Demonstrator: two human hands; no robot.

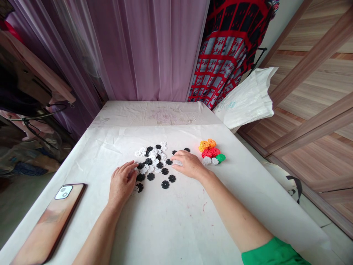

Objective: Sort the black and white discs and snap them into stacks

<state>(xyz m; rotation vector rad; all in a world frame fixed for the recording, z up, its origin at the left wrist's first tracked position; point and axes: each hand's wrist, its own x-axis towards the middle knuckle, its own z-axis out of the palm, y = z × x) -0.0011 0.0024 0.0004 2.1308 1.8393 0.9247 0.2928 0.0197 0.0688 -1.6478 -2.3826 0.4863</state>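
A loose heap of black and white snowflake-shaped plastic discs lies in the middle of the white-covered table. My left hand lies flat at the heap's left edge, fingers stretched out over a few discs. My right hand rests on the heap's right side, fingers curled down onto a white disc; whether it grips it is hidden. Beside my right hand sits a small assembled cluster of orange, red, green and white discs.
A phone lies face down near the table's front left edge. A white plastic bag hangs at the far right corner, by a red patterned cloth. Purple curtains close the back. Wooden panelling runs along the right.
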